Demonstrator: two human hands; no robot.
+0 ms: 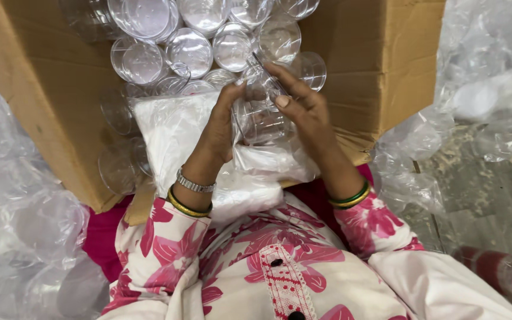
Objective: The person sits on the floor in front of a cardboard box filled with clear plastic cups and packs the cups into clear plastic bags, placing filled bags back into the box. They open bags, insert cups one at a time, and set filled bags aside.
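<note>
- From my feed, both hands are up over the open cardboard box (42, 89), working on one clear plastic jar (262, 115) held between them.
- The left hand (217, 133) wraps its fingers (232, 95) around the jar's left side, and the right hand (306, 109) has its fingers (282, 80) curled over the top and right side, so both are closed on it.
- Honestly the jar is hard to read: it's see-through and blends into the stuff behind, so I can't tell where its rim ends or if there's a lid in the grip.
- Box is packed with more clear round containers (191, 50), some cut off by the top edge.
- A white plastic bag (173, 130) lies in the box under the hands.
- Crinkly clear plastic wrap (25, 219) is piled either side; a reddish bottle (499, 269) sits blurry at lower right.
</note>
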